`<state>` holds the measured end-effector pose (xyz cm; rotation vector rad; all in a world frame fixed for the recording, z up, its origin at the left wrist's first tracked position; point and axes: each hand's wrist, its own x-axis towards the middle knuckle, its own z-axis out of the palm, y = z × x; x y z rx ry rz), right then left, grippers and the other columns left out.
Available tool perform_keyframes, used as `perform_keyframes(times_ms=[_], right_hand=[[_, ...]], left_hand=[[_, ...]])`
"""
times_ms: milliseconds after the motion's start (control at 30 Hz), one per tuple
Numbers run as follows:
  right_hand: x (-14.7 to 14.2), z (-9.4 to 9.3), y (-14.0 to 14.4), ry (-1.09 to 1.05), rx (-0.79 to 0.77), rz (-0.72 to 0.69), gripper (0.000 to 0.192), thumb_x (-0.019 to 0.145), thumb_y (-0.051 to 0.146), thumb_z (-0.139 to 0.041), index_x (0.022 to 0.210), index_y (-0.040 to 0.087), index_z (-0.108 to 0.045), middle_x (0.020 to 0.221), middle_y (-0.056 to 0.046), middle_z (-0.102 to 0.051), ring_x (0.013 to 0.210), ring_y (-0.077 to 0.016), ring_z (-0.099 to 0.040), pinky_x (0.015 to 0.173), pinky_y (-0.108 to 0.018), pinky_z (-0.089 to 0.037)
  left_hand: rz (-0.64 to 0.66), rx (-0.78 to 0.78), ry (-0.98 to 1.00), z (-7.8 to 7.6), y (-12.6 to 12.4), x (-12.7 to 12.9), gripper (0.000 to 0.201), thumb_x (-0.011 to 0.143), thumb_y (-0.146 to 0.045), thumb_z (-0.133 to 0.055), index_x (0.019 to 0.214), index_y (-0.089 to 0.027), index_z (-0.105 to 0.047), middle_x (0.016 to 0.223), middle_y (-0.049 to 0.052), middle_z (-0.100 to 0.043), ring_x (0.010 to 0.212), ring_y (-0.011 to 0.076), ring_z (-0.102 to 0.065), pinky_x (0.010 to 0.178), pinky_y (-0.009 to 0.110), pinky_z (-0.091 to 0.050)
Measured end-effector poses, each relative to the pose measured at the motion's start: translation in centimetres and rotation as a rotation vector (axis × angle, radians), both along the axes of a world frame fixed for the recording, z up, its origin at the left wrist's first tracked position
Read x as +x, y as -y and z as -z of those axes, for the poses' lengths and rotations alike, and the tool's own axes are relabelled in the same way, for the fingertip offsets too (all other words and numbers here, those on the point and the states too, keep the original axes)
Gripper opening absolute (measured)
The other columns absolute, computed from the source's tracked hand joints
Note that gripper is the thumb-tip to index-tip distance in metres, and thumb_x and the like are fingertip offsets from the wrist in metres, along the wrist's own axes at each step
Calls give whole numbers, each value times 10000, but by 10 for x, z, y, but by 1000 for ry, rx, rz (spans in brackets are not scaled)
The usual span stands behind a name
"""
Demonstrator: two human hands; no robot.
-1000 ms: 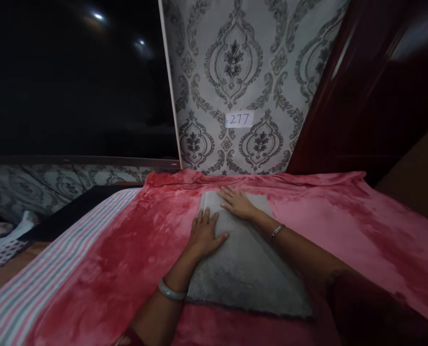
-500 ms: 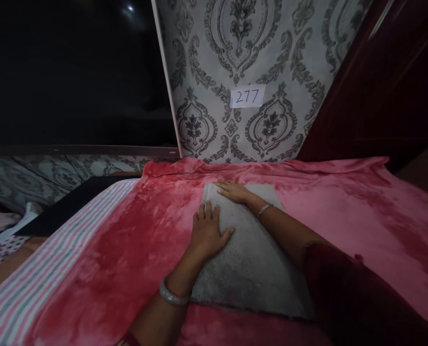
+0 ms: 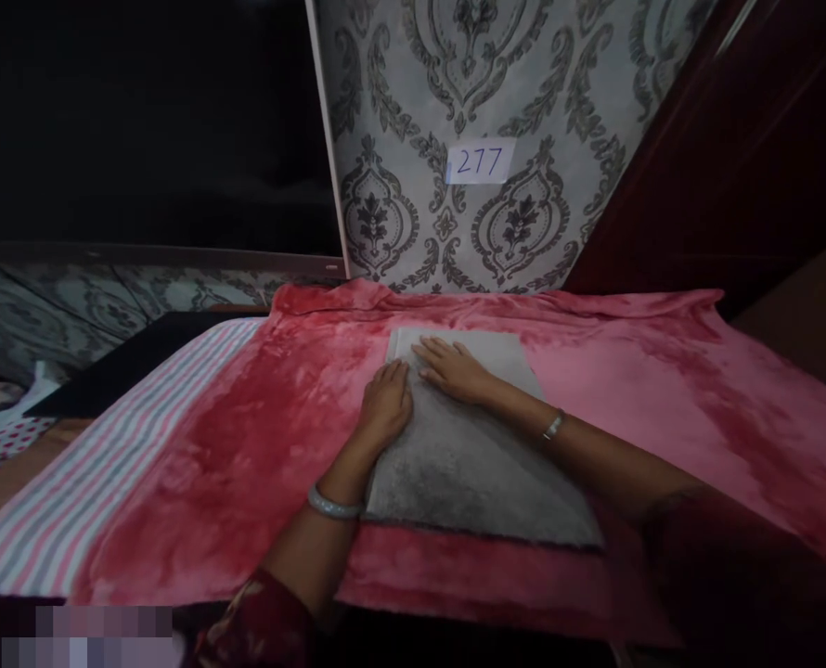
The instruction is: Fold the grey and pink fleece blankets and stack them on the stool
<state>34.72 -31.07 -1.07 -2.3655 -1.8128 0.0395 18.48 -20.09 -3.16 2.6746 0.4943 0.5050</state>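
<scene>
Moved: I see my left hand point(image 3: 385, 404) has slid up beside my right hand point(image 3: 455, 371), near the top left corner of the grey folded cloth point(image 3: 469, 455). Fingers: flat, together, clamped on nothing. Cloth: frame centre, on red blanket point(image 3: 246, 445). Progress: folded square; I judge only smoothing remains.

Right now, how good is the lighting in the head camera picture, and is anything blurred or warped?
Head view: dim overall, the upper left nearly black; light falls best on the patterned wall and its 277 label. The red blanket bends at the picture's sides, wide-lens warp. Both hands, left hand and right hand, lie fairly sharp on the grey towel. A pixelated patch sits bottom left.
</scene>
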Motion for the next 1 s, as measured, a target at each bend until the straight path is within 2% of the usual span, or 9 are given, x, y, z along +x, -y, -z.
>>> perform_keyframes(times_ms=[100, 167, 333, 467, 600, 733, 800, 867, 1000], right_hand=[[-20, 13, 21, -6, -31, -46, 654, 1045, 568, -258, 1619, 254, -256, 1678, -94, -170, 1550, -286, -143, 1223, -572, -172], [-22, 15, 24, -8, -40, -55, 644, 1049, 557, -261, 1620, 258, -249, 1680, -84, -163, 1552, -281, -133, 1227, -573, -156], [-13, 1, 9, -15, -100, 15, 596, 1060, 476, -295, 1613, 256, -270, 1679, -67, -165, 1550, -288, -137, 1224, -572, -174], [-31, -3, 19, -26, -88, 55, 614, 1058, 489, -296, 1618, 241, -254, 1677, -93, -157, 1549, -303, -138, 1211, -605, -186], [-74, 3, 53, -29, -21, -71, 701, 1041, 580, -309, 1627, 207, -214, 1679, -126, -107, 1556, -303, -78, 1220, -604, -150], [-106, 4, 78, -36, -52, -285, 671, 1032, 619, -315, 1612, 285, -262, 1682, -76, -133, 1559, -294, -56, 1222, -619, -93], [-108, 4, 77, -37, -77, -352, 652, 1035, 610, -325, 1609, 309, -258, 1680, -57, -160, 1559, -283, -74, 1225, -615, -84], [-104, 5, 71, -32, -86, -351, 641, 1040, 590, -333, 1611, 313, -247, 1677, -51, -179, 1557, -278, -90, 1229, -604, -89], [-85, 2, 57, 5, -86, -203, 615, 1047, 528, -364, 1610, 302, -260, 1675, -62, -175, 1555, -289, -104, 1228, -602, -116]], left_hand=[[-8, -40, 19, 5, -11, 3, 544, 890, -129, -414, 1412, -122, -568, 1515, 143, -518, 1388, 279, -467, 1154, 473, -398], [3, -52, 7, 5, -16, 3, 539, 895, -134, -414, 1409, -141, -576, 1520, 132, -514, 1376, 284, -471, 1145, 492, -403], [57, -67, 17, 7, -25, 1, 526, 906, -156, -433, 1411, -173, -580, 1524, 115, -512, 1390, 282, -449, 1138, 496, -402], [69, -126, 38, 12, -35, 4, 507, 906, -156, -462, 1394, -171, -600, 1517, 114, -520, 1398, 279, -442, 1155, 498, -382], [104, -200, 71, 17, -44, 7, 480, 906, -177, -493, 1367, -179, -628, 1508, 107, -524, 1406, 268, -429, 1176, 481, -358], [124, -223, 86, 20, -47, 8, 481, 903, -193, -494, 1363, -204, -635, 1506, 85, -523, 1396, 263, -427, 1192, 483, -328], [125, -226, 87, 22, -47, 8, 489, 906, -197, -483, 1374, -195, -626, 1513, 85, -516, 1400, 266, -420, 1199, 483, -314], [124, -230, 92, 23, -48, 8, 492, 907, -197, -475, 1375, -179, -625, 1515, 94, -513, 1404, 268, -416, 1200, 482, -311], [141, -229, 117, 24, -51, 7, 480, 900, -199, -482, 1352, -202, -645, 1501, 82, -530, 1394, 251, -435, 1198, 467, -317]])
